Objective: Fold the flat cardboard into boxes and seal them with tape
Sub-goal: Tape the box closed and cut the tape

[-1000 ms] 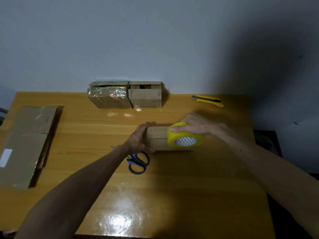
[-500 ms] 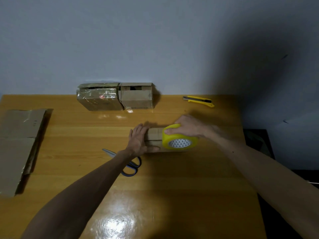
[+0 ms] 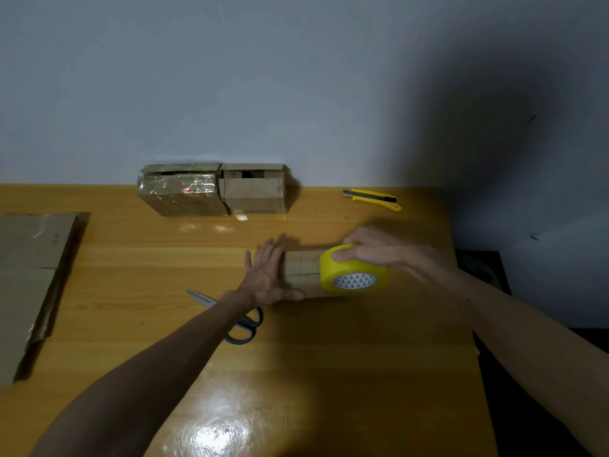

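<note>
Cardboard box, small, brown and folded (image 3: 301, 268), lay mid-table on the glossy wooden table (image 3: 329, 374), between the two hands; notes run from the near edge outward.

Blue-handled scissors (image 3: 245, 331) lay nearest, partly under the left forearm, untouched.

Left hand (image 3: 265, 278): a second before it was curled round the box's left end; now its fingers were straight and splayed, palm flat on that end, holding nothing, only pressing down.

Yellow roll of packing tape (image 3: 359, 267) stood on edge against the box's right part; right hand (image 3: 379, 247) gripped it from above, fingers curled over the rim; its place against the box looked much as before.

Judgement: the left hand had gone from holding the box to smoothing or pinning tape on it; the strip itself was too faint to see; sealing seemed under way, the cut not yet made.

Flat brown cardboard sheets (image 3: 29, 275) waited at the far left; yellow utility knife (image 3: 372, 196) lay beyond the right hand; two finished cardboard boxes (image 3: 253, 192) stood against the wall.
</note>
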